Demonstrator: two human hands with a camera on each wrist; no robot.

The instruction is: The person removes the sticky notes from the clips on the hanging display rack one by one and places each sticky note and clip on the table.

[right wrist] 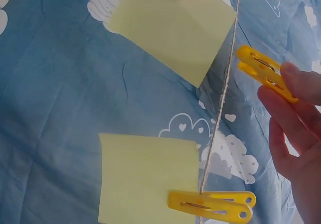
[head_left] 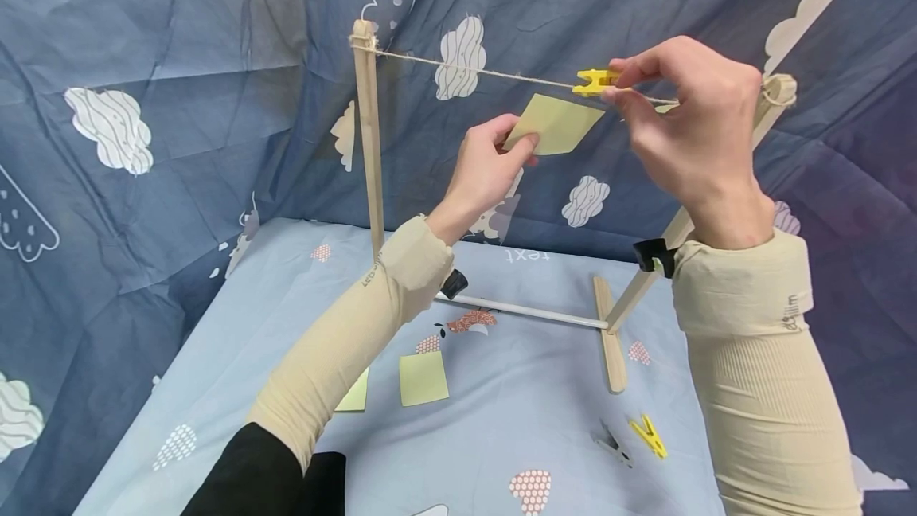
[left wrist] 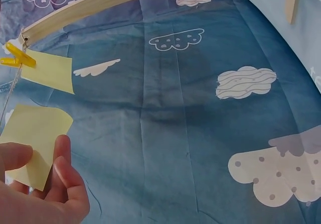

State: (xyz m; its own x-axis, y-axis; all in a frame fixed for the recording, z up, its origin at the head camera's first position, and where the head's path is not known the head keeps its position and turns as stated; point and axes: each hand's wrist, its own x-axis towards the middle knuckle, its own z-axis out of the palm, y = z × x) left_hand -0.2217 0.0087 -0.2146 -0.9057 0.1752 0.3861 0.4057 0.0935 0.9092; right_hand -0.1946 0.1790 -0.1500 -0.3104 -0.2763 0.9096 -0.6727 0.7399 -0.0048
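Yellow clothespin (head_left: 597, 81) pinched aloft, our right hand (head_left: 695, 118) bends beside the twine (head_left: 516, 76), toward its right end; our left hand (head_left: 483, 170), raised lower, pinches a sticky note (head_left: 559, 124) just beneath.

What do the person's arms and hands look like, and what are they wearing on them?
The left hand and right hand wear no gloves. A cream cloth left sleeve and a cream ribbed-cloth right sleeve have thick, bunched cuffs with small dark lettering. A small black device sits at each cuff, and black fabric shows near the left elbow.
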